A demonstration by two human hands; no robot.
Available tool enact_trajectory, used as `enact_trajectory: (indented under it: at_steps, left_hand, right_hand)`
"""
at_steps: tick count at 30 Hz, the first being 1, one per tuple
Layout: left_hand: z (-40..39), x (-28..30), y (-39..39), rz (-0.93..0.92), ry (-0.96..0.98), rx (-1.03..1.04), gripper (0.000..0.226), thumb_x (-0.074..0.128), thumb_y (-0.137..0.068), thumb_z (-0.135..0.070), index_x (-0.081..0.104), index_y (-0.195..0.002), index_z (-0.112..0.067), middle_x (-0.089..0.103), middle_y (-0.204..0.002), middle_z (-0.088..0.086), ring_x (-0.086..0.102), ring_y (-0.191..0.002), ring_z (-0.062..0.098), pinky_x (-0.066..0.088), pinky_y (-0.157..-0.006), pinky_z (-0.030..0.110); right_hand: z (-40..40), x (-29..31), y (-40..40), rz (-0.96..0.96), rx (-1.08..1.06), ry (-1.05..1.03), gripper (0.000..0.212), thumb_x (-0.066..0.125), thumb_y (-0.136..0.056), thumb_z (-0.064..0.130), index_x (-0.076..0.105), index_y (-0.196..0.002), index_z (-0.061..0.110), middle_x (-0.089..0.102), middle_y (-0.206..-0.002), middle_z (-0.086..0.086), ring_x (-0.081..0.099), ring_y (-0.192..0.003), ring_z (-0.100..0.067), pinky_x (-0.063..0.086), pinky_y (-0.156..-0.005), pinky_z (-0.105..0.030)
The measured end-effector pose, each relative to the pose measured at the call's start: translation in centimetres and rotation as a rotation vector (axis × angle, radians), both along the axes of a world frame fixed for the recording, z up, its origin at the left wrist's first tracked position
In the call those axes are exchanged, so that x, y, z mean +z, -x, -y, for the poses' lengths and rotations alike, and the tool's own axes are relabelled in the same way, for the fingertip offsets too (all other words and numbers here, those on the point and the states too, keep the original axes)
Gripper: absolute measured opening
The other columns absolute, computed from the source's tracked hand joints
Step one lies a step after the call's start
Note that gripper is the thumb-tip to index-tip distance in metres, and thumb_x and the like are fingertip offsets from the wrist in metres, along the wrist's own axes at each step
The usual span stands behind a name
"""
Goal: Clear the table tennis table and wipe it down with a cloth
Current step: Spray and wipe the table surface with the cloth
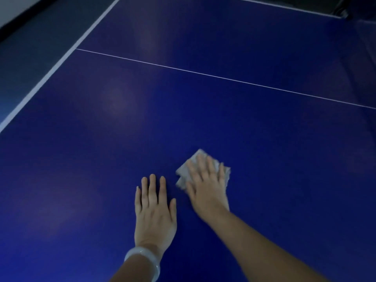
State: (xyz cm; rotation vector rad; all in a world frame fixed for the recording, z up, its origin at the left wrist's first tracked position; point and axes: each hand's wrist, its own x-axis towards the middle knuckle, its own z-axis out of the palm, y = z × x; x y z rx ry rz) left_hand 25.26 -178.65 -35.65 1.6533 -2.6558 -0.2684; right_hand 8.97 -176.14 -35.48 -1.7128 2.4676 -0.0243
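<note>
A dark blue table tennis table (pixel 203 110) fills the view, with a thin white centre line across it and a white border line along its left edge. My right hand (pixel 205 184) lies flat, fingers straight, pressing a folded pale grey cloth (pixel 182 174) onto the surface; the cloth shows past my fingertips and on both sides, and looks blurred. My left hand (pixel 154 210) rests flat on the bare table just left of it, fingers straight and together, holding nothing. A pale translucent bangle (pixel 140 259) circles my left wrist.
Beyond the table's left edge (pixel 40 80) lies dark grey floor (pixel 26 49). A dark shape (pixel 358 9) sits past the far right corner. No loose objects show on the visible surface.
</note>
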Motion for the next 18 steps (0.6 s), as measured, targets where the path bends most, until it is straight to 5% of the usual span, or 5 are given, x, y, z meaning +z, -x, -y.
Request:
enact_trajectory:
  at_steps: [4, 9, 12, 14, 18]
  left_hand:
    - [-0.2, 0.0, 0.0, -0.016, 0.007, 0.009, 0.065, 0.012, -0.099, -0.045, 0.021, -0.152, -0.009, 0.017, -0.16, 0.014, 0.004, -0.15, 0.029, 0.01, -0.121, 0.048]
    - [-0.4, 0.1, 0.2, -0.009, 0.012, 0.021, 0.066, 0.007, -0.098, -0.047, 0.013, -0.154, -0.011, 0.008, -0.162, 0.012, -0.004, -0.15, 0.027, 0.001, -0.122, 0.045]
    - [-0.6, 0.1, 0.2, 0.005, 0.024, 0.022, 0.066, 0.007, -0.099, -0.047, 0.014, -0.154, -0.011, 0.011, -0.161, 0.013, -0.001, -0.15, 0.028, 0.002, -0.122, 0.046]
    - [-0.5, 0.0, 0.2, -0.005, 0.037, 0.022, 0.064, 0.007, -0.101, -0.045, 0.015, -0.154, -0.011, 0.011, -0.161, 0.014, 0.0, -0.15, 0.029, 0.003, -0.122, 0.046]
    - [-0.5, 0.2, 0.2, -0.039, 0.024, 0.024, 0.067, 0.013, -0.098, -0.047, 0.016, -0.154, -0.011, 0.012, -0.161, 0.014, 0.001, -0.15, 0.029, 0.003, -0.122, 0.046]
  right_hand:
    - [-8.1, -0.4, 3.2, -0.062, 0.153, -0.107, 0.06, 0.01, -0.098, 0.042, 0.002, -0.156, 0.026, -0.007, -0.164, -0.005, -0.008, -0.15, -0.029, 0.003, -0.118, -0.06]
    - [-17.1, 0.7, 12.3, 0.066, -0.735, -0.012, 0.058, 0.021, -0.103, 0.04, 0.006, -0.157, 0.026, -0.006, -0.164, -0.002, -0.008, -0.15, -0.022, -0.001, -0.119, -0.055]
    - [-17.2, 1.2, 9.4, 0.042, -0.97, 0.0, 0.059, 0.02, -0.102, 0.04, 0.007, -0.157, 0.022, 0.001, -0.164, -0.009, -0.001, -0.15, -0.03, 0.002, -0.118, -0.059]
    - [-16.1, 0.8, 4.7, -0.009, -0.812, -0.029, 0.061, 0.028, -0.102, 0.037, 0.01, -0.156, 0.018, 0.007, -0.163, -0.013, 0.004, -0.15, -0.034, 0.007, -0.116, -0.062]
    - [-18.2, 0.0, -3.6, -0.046, 0.031, -0.03, 0.064, 0.031, -0.095, 0.043, 0.023, -0.155, 0.021, 0.012, -0.163, -0.009, 0.01, -0.15, -0.031, 0.008, -0.115, -0.062]
